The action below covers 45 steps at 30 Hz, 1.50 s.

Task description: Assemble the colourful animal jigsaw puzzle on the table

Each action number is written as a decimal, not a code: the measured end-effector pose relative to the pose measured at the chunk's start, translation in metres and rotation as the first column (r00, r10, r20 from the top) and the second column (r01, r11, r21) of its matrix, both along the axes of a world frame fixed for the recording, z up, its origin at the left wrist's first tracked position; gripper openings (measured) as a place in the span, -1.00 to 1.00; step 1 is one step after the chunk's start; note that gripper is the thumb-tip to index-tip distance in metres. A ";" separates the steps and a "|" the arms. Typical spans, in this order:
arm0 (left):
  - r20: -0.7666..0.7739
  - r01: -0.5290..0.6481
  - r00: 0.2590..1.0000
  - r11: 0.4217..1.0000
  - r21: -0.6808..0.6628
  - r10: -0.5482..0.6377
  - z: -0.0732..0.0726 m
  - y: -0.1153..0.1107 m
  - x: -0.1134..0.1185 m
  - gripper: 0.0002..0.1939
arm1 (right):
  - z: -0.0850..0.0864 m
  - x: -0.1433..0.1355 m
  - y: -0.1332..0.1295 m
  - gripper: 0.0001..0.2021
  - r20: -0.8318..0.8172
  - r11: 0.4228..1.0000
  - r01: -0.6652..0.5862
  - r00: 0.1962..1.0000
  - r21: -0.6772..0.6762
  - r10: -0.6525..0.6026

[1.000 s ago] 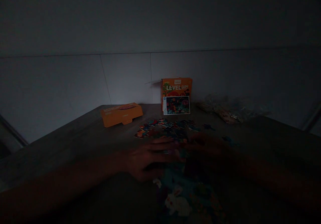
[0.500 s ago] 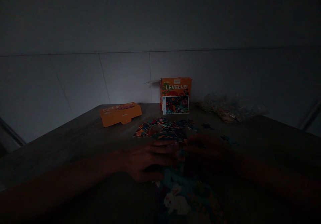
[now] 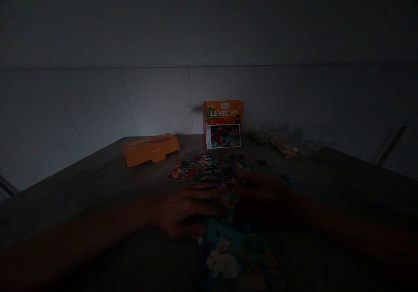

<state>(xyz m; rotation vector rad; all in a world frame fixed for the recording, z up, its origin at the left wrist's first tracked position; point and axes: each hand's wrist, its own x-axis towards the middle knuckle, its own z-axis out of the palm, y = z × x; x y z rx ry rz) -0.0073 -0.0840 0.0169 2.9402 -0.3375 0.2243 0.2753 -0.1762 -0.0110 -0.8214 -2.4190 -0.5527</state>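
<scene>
A partly joined jigsaw puzzle (image 3: 225,263) with a white rabbit on teal lies on the table in front of me. My left hand (image 3: 183,211) rests flat with fingers spread across its upper left part. From the other side, my right hand (image 3: 261,191) reaches in with fingers stretched leftward at the upper edge, deep in shadow. Between the fingertips of both hands shows a small colourful puzzle piece (image 3: 230,199); whether it is joined to the rest I cannot tell. Just beyond my hands is a pile of loose puzzle pieces (image 3: 209,168).
An orange box (image 3: 224,111) stands by the wall with a picture card (image 3: 225,136) leaning on it. An orange cardboard flap (image 3: 150,149) lies left. Clear plastic bags (image 3: 290,141) lie back right. Loose pieces (image 3: 290,180) lie beyond my right hand. The light is very dim.
The view has turned slightly right, so everything sits a little further left. Both hands stay at nearly the same place on the puzzle.
</scene>
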 end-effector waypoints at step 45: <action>-0.015 -0.007 1.000 0.995 -0.100 0.006 -0.001 0.000 0.001 -0.50 | -0.004 -0.001 0.000 -0.75 -0.031 0.993 -0.009 1.000 -0.120 0.006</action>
